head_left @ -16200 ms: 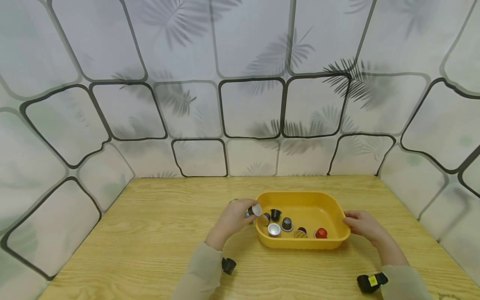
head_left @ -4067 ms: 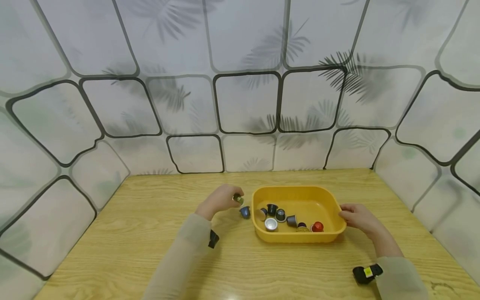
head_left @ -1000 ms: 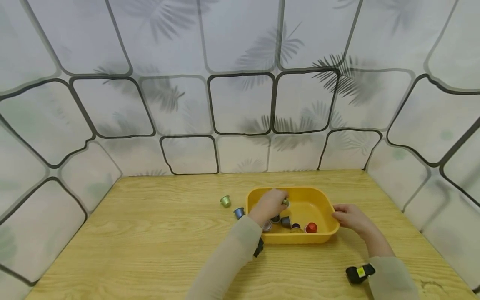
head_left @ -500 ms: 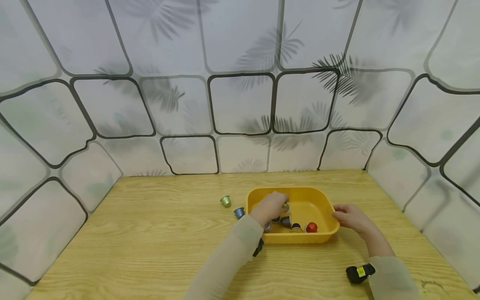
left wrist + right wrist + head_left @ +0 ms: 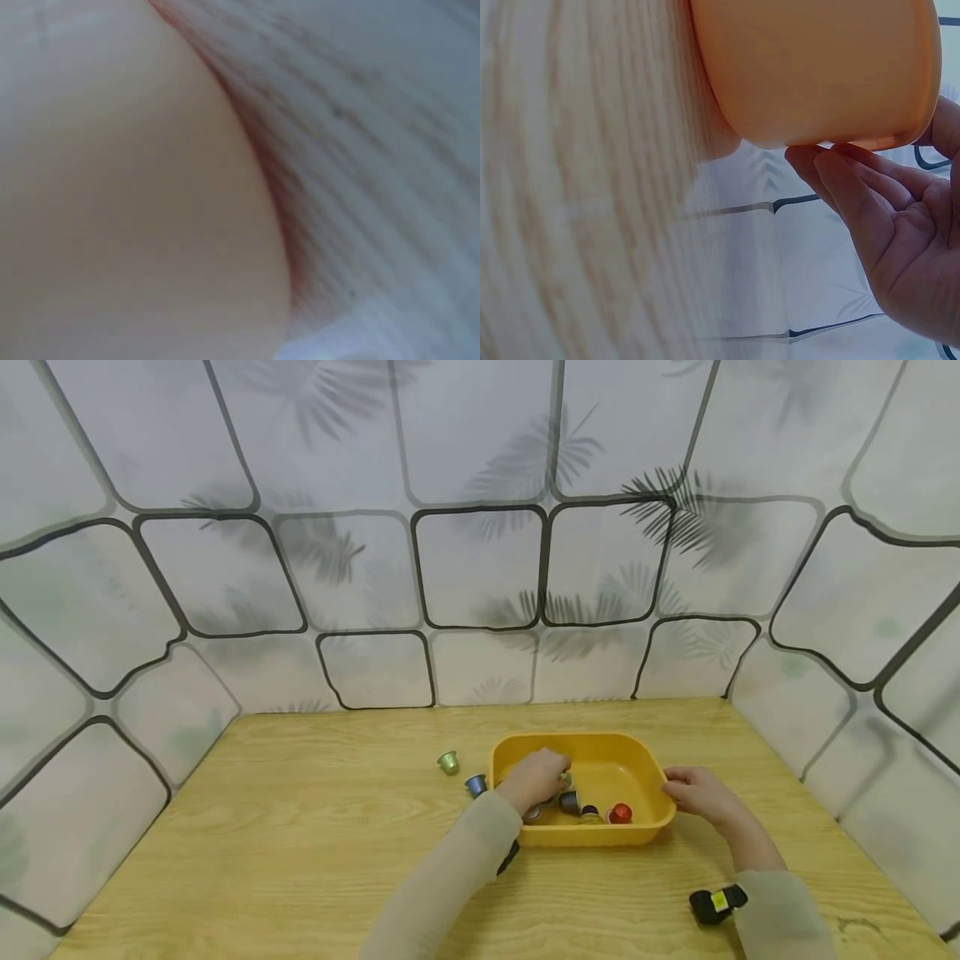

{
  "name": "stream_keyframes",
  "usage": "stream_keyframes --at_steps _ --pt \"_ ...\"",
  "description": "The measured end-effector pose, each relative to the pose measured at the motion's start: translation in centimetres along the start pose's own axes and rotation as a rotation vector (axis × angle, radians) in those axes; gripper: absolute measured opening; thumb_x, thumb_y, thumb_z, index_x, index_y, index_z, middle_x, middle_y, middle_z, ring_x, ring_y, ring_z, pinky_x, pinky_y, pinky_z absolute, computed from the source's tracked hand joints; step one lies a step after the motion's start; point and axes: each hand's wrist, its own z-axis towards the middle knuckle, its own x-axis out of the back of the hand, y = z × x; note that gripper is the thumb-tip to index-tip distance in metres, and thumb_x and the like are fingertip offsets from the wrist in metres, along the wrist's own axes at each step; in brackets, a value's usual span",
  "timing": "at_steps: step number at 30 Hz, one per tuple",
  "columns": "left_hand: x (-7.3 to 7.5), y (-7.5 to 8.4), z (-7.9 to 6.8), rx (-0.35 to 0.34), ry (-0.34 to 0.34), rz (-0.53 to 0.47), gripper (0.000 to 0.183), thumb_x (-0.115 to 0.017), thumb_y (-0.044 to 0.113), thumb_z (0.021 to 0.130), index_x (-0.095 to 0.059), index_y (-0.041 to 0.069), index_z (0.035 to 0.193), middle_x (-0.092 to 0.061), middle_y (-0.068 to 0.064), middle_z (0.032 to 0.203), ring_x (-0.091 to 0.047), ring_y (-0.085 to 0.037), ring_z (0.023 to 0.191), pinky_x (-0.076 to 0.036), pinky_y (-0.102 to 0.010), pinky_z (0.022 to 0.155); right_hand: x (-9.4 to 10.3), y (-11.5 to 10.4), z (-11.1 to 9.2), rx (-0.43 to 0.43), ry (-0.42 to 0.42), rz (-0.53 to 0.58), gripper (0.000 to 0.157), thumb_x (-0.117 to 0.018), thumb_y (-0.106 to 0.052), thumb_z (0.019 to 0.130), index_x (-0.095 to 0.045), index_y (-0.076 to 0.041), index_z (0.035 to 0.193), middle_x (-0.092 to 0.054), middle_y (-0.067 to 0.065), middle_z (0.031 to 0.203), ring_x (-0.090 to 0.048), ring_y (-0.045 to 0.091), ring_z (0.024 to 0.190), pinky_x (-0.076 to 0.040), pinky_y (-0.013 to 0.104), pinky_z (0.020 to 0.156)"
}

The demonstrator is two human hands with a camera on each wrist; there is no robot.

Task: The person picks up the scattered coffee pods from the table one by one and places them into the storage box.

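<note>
My left hand [image 5: 536,779] reaches into the left part of a yellow plastic tray [image 5: 615,835] and holds a small greenish coffee capsule [image 5: 567,781] at its fingertips, low over the tray floor. Beside it lie a dark capsule [image 5: 569,802], a gold one with a dark end [image 5: 590,815] and a red one [image 5: 620,813]. The hand partly hides several other capsules. My right hand [image 5: 699,793] grips the tray's right end; in the right wrist view its thumb is over the rim and its fingers touch the outer wall.
On the wooden table [image 5: 300,827], a blue capsule [image 5: 476,785] lies close to the tray's left end, and a light green capsule [image 5: 448,762] lies farther left and back. A patterned curtain [image 5: 480,568] surrounds the table at the back and sides.
Over the seconds, my left hand has carried a greenish capsule from the table into the tray and lowered it. A dark capsule was added earlier. My right hand has stayed on the tray's end.
</note>
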Motion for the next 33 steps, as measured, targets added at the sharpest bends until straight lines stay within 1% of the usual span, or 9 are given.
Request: stream_keyframes --at_steps 3,6,11,15,20,23,27,30,33 --pt "-0.08 -0.09 0.2 -0.004 -0.006 0.018 0.007 -0.057 0.017 0.087 -0.057 0.015 0.08 -0.05 0.004 0.066 -0.045 -0.009 0.055 -0.035 -0.021 0.049 0.12 -0.09 0.06 -0.003 -0.004 -0.003 0.042 -0.044 -0.007 0.09 -0.036 0.024 0.117 -0.048 0.034 0.112 -0.055 0.032 0.096 -0.048 0.038 0.078" --pt "-0.09 -0.07 0.34 0.001 -0.013 0.035 0.005 -0.057 0.018 0.087 -0.06 0.015 0.086 -0.056 0.004 0.073 -0.049 -0.008 0.059 -0.039 -0.021 0.052 0.27 -0.17 0.09 0.004 -0.005 -0.011 0.043 -0.044 -0.007 0.09 -0.036 0.025 0.117 -0.048 0.034 0.112 -0.055 0.032 0.095 -0.048 0.038 0.077" --pt "-0.03 0.06 0.38 0.006 -0.029 0.065 0.012 -0.057 0.019 0.087 -0.064 0.015 0.097 -0.062 0.003 0.087 -0.055 -0.007 0.068 -0.044 -0.02 0.059 0.29 -0.2 0.18 0.013 -0.003 -0.015 0.042 -0.043 -0.006 0.089 -0.036 0.025 0.117 -0.047 0.035 0.113 -0.054 0.033 0.097 -0.048 0.037 0.077" --pt "0.05 0.17 0.3 0.007 -0.038 0.078 0.013 -0.057 0.019 0.087 -0.065 0.015 0.097 -0.062 0.004 0.087 -0.055 -0.007 0.068 -0.044 -0.02 0.058 0.28 -0.2 0.19 0.015 -0.007 -0.013 0.043 -0.043 -0.006 0.089 -0.036 0.025 0.117 -0.047 0.035 0.113 -0.054 0.034 0.097 -0.048 0.037 0.077" --pt "0.0 0.22 0.34 0.012 -0.047 0.071 0.012 -0.056 0.019 0.087 -0.064 0.015 0.095 -0.062 0.004 0.083 -0.051 -0.006 0.062 -0.041 -0.02 0.054 0.26 -0.19 0.15 0.012 -0.005 -0.004 0.043 -0.044 -0.006 0.089 -0.036 0.025 0.118 -0.048 0.034 0.112 -0.055 0.032 0.096 -0.048 0.037 0.077" --pt "-0.07 0.15 0.35 0.01 -0.046 0.069 0.012 -0.057 0.019 0.087 -0.064 0.014 0.095 -0.062 0.003 0.084 -0.051 -0.006 0.063 -0.041 -0.02 0.054 0.24 -0.12 0.16 0.008 -0.003 0.001 0.042 -0.044 -0.006 0.089 -0.036 0.024 0.117 -0.048 0.034 0.112 -0.055 0.031 0.095 -0.048 0.036 0.076" --pt "-0.12 0.11 0.32 0.001 -0.04 0.071 0.016 -0.057 0.019 0.087 -0.064 0.014 0.101 -0.063 0.002 0.092 -0.057 -0.008 0.073 -0.045 -0.02 0.061 0.21 0.04 0.21 0.003 -0.004 0.002 0.042 -0.044 -0.006 0.089 -0.037 0.024 0.117 -0.049 0.033 0.111 -0.055 0.031 0.095 -0.048 0.036 0.076" --pt "-0.05 0.12 0.27 -0.002 -0.036 0.051 0.021 -0.057 0.019 0.087 -0.063 0.012 0.106 -0.063 0.001 0.099 -0.059 -0.01 0.083 -0.046 -0.021 0.068 0.18 0.14 0.23 0.005 -0.009 -0.002 0.042 -0.044 -0.006 0.089 -0.036 0.025 0.117 -0.048 0.034 0.112 -0.055 0.031 0.095 -0.048 0.036 0.077" --pt "0.01 0.1 0.17 0.002 -0.03 0.021 0.024 -0.058 0.019 0.086 -0.061 0.012 0.11 -0.062 0.0 0.104 -0.058 -0.011 0.088 -0.046 -0.021 0.072 0.12 0.15 0.19 -0.001 -0.005 -0.002 0.042 -0.044 -0.006 0.089 -0.036 0.025 0.117 -0.048 0.034 0.112 -0.055 0.031 0.095 -0.048 0.036 0.077"
